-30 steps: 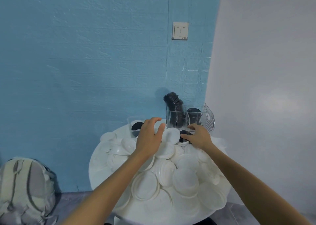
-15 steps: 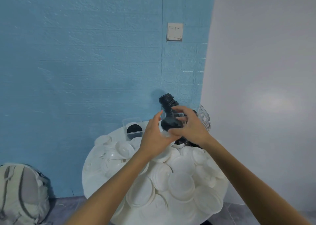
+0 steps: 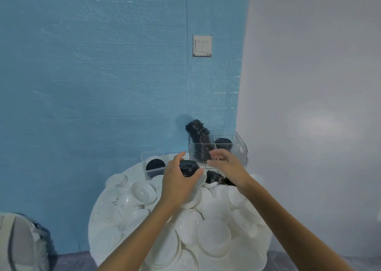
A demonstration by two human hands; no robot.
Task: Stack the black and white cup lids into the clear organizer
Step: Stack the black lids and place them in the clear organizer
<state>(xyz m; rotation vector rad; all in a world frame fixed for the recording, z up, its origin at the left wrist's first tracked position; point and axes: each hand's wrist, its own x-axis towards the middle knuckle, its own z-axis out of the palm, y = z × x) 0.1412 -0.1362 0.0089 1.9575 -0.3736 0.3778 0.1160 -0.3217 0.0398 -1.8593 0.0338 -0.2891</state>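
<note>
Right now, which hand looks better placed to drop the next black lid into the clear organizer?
The left hand, probably: it already grips a black lid just in front of the clear organizer. The right hand hovers open and holds nothing.

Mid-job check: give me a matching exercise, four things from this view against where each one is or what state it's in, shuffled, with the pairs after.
Things:
1. left hand
2. right hand
3. tall black lid stack
4. white lids

States:
A. leaning out of the clear organizer
B. spread over the round table
C. gripping a black lid
D. open, holding nothing, in front of the organizer

Pairs: 1-C, 2-D, 3-A, 4-B
</note>
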